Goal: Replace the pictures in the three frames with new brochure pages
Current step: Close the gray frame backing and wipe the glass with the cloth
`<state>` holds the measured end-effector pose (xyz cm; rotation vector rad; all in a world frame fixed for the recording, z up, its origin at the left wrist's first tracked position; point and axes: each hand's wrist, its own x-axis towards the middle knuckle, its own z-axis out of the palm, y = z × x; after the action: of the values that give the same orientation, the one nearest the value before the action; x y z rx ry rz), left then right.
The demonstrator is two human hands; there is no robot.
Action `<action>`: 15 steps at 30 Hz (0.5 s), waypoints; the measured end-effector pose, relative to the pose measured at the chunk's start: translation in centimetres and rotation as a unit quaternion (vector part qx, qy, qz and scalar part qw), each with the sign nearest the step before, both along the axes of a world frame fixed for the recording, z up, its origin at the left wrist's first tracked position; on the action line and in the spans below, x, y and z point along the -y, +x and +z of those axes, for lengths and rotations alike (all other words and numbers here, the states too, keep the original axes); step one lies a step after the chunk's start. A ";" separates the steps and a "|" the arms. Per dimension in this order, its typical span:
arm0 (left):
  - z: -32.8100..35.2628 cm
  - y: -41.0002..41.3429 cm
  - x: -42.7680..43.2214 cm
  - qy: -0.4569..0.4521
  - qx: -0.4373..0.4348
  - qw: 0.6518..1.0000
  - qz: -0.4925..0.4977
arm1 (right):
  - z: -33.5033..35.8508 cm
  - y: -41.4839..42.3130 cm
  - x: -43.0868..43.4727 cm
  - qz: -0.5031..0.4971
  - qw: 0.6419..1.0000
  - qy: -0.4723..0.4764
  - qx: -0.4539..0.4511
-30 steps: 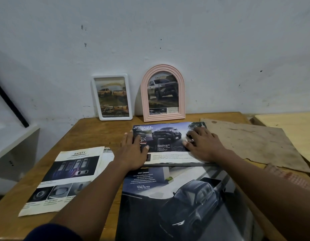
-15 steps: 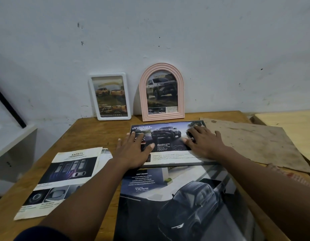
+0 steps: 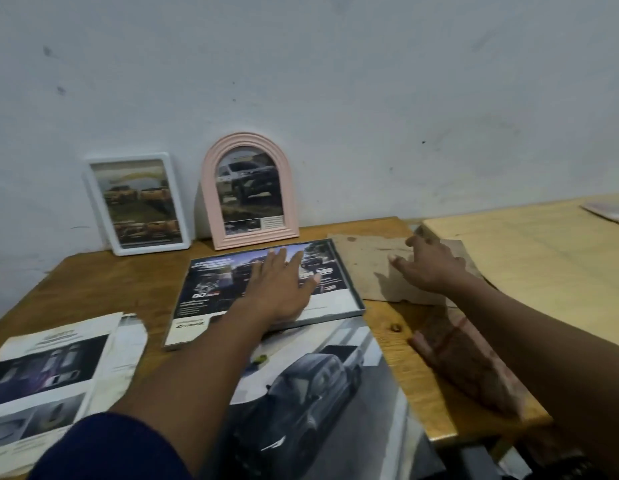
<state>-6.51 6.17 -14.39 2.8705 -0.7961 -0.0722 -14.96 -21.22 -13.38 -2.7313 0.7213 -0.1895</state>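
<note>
Our left hand (image 3: 278,291) lies flat and open, fingers spread, and presses on the brochure page (image 3: 232,292) that sits inside the grey frame (image 3: 353,289); it holds nothing, it only keeps the page down. Our right hand (image 3: 431,268) is open too, fingers loosely curved, and hovers over the brown backing board (image 3: 367,268) just beside the frame on the right. Whether the fingertips touch the board we cannot tell, because the picture is blurred there.

The grey frame lies face down on the wooden table (image 3: 103,282), and its lower edge rests on a large truck brochure (image 3: 318,386). We judge that the page is thin, light and a little slippery, so it can shift or crease if the palm lifts too early. The board looks stiff and flat, with worn edges; we think it is best taken at its near edge or a corner and slid in level.

As holders, the white frame (image 3: 93,199) and the pink arched frame (image 3: 287,188) stand against the wall, each with a truck picture in it. The grey frame has its page but no back yet. A loose safety leaflet (image 3: 48,379) lies at the left.
</note>
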 end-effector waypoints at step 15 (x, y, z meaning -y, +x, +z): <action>-0.9 -2.6 11.9 0.083 -0.033 0.991 -0.102 | -2.9 -3.2 6.5 -0.140 0.986 0.092 0.022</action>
<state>-9.09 -5.77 -15.28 2.9101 -1.1174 -0.2695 -18.20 -27.70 -16.31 -2.4373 1.0545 -0.2315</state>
